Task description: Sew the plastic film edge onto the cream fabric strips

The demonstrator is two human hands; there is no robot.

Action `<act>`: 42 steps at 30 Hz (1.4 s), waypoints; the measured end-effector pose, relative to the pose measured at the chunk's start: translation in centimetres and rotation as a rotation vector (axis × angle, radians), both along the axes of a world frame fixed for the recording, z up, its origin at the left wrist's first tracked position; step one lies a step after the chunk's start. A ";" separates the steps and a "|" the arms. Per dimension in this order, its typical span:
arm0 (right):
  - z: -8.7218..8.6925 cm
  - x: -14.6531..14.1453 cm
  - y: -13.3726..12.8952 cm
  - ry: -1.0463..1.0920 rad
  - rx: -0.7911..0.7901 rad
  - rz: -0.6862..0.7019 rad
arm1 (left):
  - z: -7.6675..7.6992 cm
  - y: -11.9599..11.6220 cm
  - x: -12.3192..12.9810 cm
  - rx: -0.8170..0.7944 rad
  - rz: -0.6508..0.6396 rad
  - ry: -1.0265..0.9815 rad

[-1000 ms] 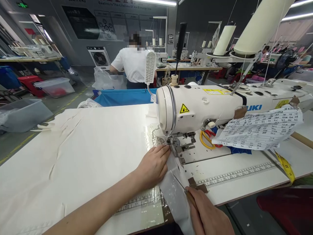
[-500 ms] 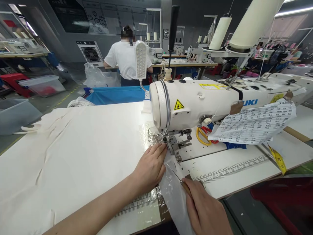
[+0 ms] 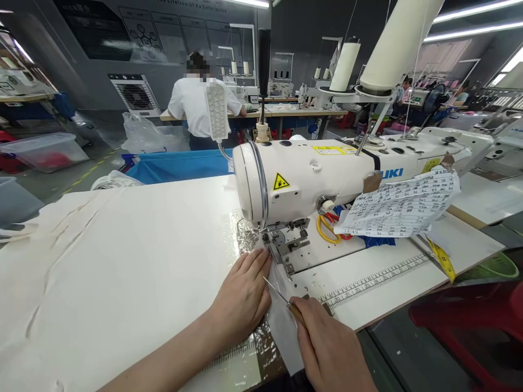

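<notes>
A white sewing machine [image 3: 310,174] stands on the white table [image 3: 388,272]. Wide cream fabric [image 3: 114,261] lies across the table to the left of the machine. My left hand [image 3: 244,296] rests flat on the fabric's edge just in front of the presser foot [image 3: 281,247]. My right hand [image 3: 329,351] grips a thin metal awl with a wooden handle [image 3: 286,299]; its tip points at the fabric beside my left fingers. A strip of clear plastic film [image 3: 281,326] runs from the foot down over the table's front edge between my hands.
Yellow-handled scissors [image 3: 324,228] and a printed paper sheet [image 3: 400,204] sit under the machine's arm. A yellow tape measure [image 3: 441,258] hangs at the right. Thread cones [image 3: 392,49] stand above. Behind, a person in a white shirt [image 3: 196,106], a blue bin [image 3: 180,163] and a red stool [image 3: 478,326].
The view has swung right, so everything sits further left. My right hand has moved up toward the presser foot, and the awl's tip now reaches my left fingers.
</notes>
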State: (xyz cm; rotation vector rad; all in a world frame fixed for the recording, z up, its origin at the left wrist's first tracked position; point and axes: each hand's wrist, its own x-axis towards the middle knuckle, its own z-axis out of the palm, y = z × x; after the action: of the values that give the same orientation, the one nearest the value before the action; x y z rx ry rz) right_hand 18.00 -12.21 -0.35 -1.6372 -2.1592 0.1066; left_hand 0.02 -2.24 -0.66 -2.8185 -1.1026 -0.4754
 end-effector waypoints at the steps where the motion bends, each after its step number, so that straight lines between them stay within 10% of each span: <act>1: 0.0 0.0 0.1 -0.004 0.008 0.002 | 0.1 0.0 0.0 -0.003 -0.005 -0.005; 25: -0.7 -1.3 2.1 0.083 0.112 0.007 | 0.6 3.2 -0.9 0.094 0.091 0.036; 42: -0.4 2.0 0.8 0.424 -0.106 -0.095 | 0.2 0.5 0.2 0.044 0.003 -0.005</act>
State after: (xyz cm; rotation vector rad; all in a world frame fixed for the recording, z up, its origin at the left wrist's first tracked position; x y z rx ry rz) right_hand 20.01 -11.38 -0.73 -1.5992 -1.7775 0.5002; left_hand 0.24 -1.75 -0.44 -2.7795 -1.0829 -0.5004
